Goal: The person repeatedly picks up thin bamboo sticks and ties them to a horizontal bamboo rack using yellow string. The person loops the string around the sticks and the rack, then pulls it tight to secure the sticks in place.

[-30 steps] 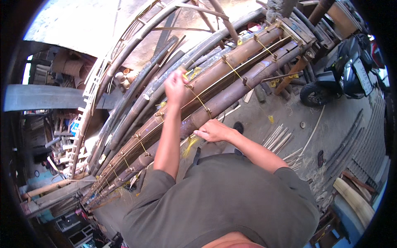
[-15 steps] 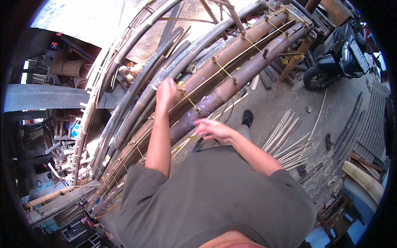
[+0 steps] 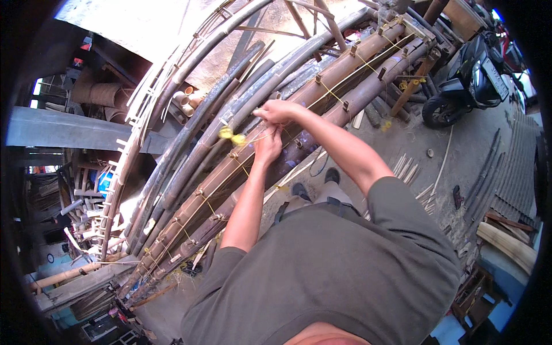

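Both hands meet over a long brown bamboo pole [image 3: 213, 192], which carries wooden pegs and yellow cord lashings. My left hand [image 3: 268, 148] is closed, with a strand of yellow cord [image 3: 251, 140] running to its fingers. A yellow bundle of that cord [image 3: 231, 135] dangles on the strand's other side, smeared by motion. Just above, my right hand [image 3: 280, 112] is curled shut against my left fingertips; what it grips is hidden. A second, purplish-brown pole [image 3: 365, 98] lies parallel on the side closer to me, joined by cord crossing between pegs [image 3: 345, 106].
Dark bamboo poles [image 3: 190, 135] lie beyond the lashed pair, beside a curved bamboo frame [image 3: 123, 178]. A parked motorbike [image 3: 468, 80] stands at the far right. Split bamboo strips [image 3: 408, 169] and corrugated sheets [image 3: 517, 167] lie on the floor at the right.
My right hand has moved up and left from over the near pole to join my left hand. My left hand has come right and down. The yellow cord bundle now swings out beside them.
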Motion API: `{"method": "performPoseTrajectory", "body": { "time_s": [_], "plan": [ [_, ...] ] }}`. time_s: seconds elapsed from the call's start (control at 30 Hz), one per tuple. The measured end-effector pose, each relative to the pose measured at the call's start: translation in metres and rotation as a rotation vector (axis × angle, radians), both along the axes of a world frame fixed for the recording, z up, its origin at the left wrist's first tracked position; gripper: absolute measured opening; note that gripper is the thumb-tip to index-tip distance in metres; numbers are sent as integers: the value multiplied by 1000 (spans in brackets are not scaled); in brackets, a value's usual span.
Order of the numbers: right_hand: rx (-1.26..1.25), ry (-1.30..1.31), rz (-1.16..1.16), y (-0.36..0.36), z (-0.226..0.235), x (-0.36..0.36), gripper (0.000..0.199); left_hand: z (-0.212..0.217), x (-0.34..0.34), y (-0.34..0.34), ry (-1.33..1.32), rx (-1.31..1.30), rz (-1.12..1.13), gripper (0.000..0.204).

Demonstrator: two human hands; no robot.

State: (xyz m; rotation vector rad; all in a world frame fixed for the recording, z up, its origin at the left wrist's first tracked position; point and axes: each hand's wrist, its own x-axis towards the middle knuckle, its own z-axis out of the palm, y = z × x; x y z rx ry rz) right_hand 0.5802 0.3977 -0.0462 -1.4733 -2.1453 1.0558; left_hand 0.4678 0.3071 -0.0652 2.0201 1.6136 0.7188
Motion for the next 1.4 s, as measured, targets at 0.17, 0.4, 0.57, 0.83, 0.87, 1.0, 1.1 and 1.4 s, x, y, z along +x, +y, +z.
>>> {"method": "performPoseTrajectory", "body": {
  "time_s": [0.17, 0.4, 0.57, 0.83, 0.87, 1.0, 1.1, 1.4],
  "plan": [
    [-185, 586, 496, -85, 66, 57, 47, -16, -17, -6, -164, -210, 138, 29],
    [-166, 365, 370, -158, -7, 55, 41, 33, 8, 29, -521, -108, 160, 31],
    [-143, 999, -208, -157, -26, 115, 31, 5, -13, 106, -55, 222, 401, 31],
    [-1018, 1762, -1244, -247, -102, 91, 109, -18, -70, 86, 133, -168, 155, 38],
    [-1122, 1664, -1116, -259, -92, 56, 108, -12, -88, 75, 110, -169, 121, 39],
    [-1400, 1558, -444, -281, -63, -50, 63, 39, -147, -17, 205, -217, 167, 40],
    [-729, 1748, -1011, -264, -49, -105, 36, 13, -176, -75, 30, -402, -64, 31],
    [116, -174, 51, -103, 77, -177, 65, -18, -155, -89, 5, 71, 133, 31]
  ]
}}
